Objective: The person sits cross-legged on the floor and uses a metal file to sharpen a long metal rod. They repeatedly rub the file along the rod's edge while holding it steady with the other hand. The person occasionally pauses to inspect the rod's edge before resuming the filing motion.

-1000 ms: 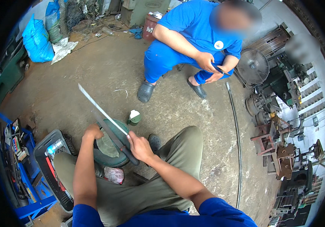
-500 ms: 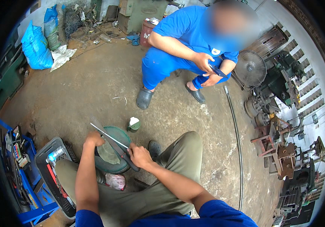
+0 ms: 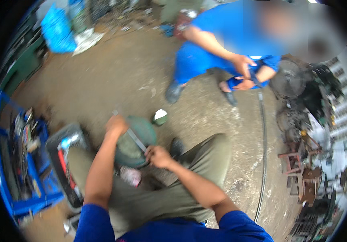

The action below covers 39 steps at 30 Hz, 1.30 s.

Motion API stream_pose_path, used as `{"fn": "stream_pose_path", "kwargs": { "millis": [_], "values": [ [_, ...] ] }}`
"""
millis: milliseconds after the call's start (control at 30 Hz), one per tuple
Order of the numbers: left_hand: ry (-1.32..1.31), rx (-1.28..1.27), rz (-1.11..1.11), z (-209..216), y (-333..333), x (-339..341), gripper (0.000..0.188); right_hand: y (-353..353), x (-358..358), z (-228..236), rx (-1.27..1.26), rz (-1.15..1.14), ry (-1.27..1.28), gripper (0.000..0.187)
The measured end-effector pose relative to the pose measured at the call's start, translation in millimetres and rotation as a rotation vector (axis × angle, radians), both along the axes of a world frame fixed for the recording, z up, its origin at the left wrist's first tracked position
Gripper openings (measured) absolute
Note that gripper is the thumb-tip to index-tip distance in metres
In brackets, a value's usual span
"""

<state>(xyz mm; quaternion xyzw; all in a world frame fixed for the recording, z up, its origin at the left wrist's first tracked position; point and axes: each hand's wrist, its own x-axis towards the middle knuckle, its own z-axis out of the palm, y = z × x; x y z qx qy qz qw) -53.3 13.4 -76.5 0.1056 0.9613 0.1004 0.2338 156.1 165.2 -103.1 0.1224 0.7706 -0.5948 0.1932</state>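
A long, narrow grey metal strip point(image 3: 137, 139) slants across a round green tub point(image 3: 152, 131), which has something grey-green in it. My left hand point(image 3: 117, 124) is closed around the strip near its far end, and a short tip shows beyond the fingers. At the near end, over the tub's right rim, my right hand point(image 3: 157, 156) grips the strip with bent fingers. Motion blurs both hands and the strip, so its exact kind is unclear. Beside the tub's near rim lies a pink-and-white packet point(image 3: 130, 176).
A small green cup point(image 3: 160, 117) with white on top stands beyond the tub. At left are a black crate point(image 3: 66, 135) and a blue tool rack point(image 3: 30, 161). A person in blue point(image 3: 205, 60) squats opposite. A long rod point(image 3: 264, 141) lies at right, near machinery.
My left hand has moved from beside the tub onto the strip's far end. The dark-handled blade seen earlier under the strip no longer shows clearly. The whole view has shifted.
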Motion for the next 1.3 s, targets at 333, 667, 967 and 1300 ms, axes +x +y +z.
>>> {"fn": "stream_pose_path", "kwargs": {
  "millis": [333,667,967,1300],
  "values": [
    [-0.364,0.635,0.150,-14.6,-12.9,29.8,0.030,-21.9,-6.5,12.6,0.074,0.018,0.145,0.025],
    [-0.176,0.544,0.410,-4.6,-52.1,12.3,0.021,-22.4,2.0,1.9,0.679,0.115,-0.145,0.059],
    [0.193,0.406,0.371,-6.7,-73.5,35.9,0.030,-2.7,-13.9,22.3,0.052,-0.411,-0.262,0.049],
    [-0.545,0.605,0.226,-34.7,-78.1,43.8,0.030,-1.9,-6.9,49.7,0.292,-0.293,0.092,0.040]
  ]
}}
